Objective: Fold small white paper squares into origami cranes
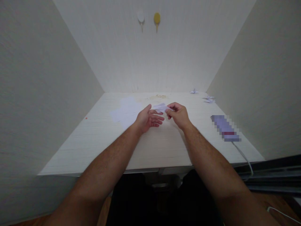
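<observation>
Over the middle of the white table, a small folded piece of white paper is pinched at its right end between the thumb and fingers of my right hand. My left hand is just left of it, palm turned toward the right, with thumb up and fingers stretched apart. The paper's left part lies above the left fingers; whether they touch it I cannot tell. Several loose sheets of white paper lie overlapping on the table, left of my left hand.
Several folded paper cranes sit at the table's back right. A pixelated flat device with a white cable lies near the right wall. Walls enclose the table on three sides; a white hook and a yellow hook are on the back one.
</observation>
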The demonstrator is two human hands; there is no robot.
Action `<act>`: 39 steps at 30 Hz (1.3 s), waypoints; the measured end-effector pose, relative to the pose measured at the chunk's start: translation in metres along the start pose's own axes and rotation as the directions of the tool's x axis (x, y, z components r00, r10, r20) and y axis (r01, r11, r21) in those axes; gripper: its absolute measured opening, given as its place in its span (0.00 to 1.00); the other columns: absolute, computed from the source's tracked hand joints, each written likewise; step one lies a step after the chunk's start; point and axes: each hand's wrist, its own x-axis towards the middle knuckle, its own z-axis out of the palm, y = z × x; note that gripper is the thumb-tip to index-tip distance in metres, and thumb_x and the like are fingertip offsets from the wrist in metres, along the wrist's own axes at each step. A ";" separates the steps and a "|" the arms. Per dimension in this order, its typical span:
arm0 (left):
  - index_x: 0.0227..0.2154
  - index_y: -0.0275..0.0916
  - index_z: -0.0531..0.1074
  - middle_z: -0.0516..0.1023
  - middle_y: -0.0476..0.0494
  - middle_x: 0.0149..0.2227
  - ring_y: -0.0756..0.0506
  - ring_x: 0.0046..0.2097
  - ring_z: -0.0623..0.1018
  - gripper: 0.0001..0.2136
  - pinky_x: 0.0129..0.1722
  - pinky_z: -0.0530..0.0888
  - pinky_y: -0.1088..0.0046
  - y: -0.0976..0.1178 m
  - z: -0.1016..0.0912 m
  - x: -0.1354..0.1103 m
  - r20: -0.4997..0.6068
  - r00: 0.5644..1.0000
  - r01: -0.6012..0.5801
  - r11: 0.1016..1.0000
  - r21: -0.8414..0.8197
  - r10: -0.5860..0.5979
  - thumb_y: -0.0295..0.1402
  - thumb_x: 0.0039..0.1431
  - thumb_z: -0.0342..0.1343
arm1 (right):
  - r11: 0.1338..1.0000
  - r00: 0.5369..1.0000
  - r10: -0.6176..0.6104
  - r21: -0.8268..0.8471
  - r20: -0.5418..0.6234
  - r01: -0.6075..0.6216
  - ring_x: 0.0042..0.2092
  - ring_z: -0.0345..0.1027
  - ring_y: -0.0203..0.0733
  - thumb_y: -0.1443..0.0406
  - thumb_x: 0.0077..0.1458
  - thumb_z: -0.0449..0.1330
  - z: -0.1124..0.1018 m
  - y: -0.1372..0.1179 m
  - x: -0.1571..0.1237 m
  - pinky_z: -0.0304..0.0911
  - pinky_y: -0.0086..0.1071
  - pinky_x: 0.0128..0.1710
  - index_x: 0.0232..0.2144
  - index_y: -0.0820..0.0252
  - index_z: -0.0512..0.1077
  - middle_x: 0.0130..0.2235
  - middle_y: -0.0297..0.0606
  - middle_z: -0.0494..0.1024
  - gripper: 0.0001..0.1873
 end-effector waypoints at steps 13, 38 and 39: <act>0.32 0.34 0.73 0.78 0.47 0.30 0.50 0.30 0.76 0.14 0.33 0.74 0.73 -0.008 0.005 0.002 -0.246 0.897 -0.366 0.929 0.056 0.368 0.28 0.38 0.66 | 0.993 0.994 0.102 0.063 -0.037 -0.099 0.30 0.71 0.35 0.59 0.43 0.66 0.005 -0.004 -0.001 0.68 0.29 0.25 0.38 0.58 0.72 0.34 0.36 0.78 0.17; 0.31 0.32 0.77 0.77 0.42 0.26 0.51 0.24 0.73 0.12 0.24 0.67 0.75 0.003 -0.012 -0.001 -0.032 0.989 -0.138 0.978 0.159 0.145 0.27 0.40 0.66 | 0.993 0.922 0.114 -0.031 0.371 -0.111 0.28 0.73 0.35 0.59 0.39 0.71 0.007 -0.004 -0.012 0.71 0.32 0.31 0.30 0.58 0.78 0.25 0.33 0.79 0.14; 0.32 0.32 0.77 0.78 0.42 0.26 0.50 0.25 0.74 0.12 0.25 0.68 0.75 0.003 -0.012 -0.001 -0.023 0.990 -0.134 0.979 0.152 0.139 0.26 0.39 0.66 | 0.992 0.921 0.122 -0.042 0.369 -0.115 0.27 0.73 0.35 0.58 0.39 0.71 0.006 -0.004 -0.012 0.71 0.32 0.30 0.29 0.59 0.78 0.25 0.33 0.79 0.14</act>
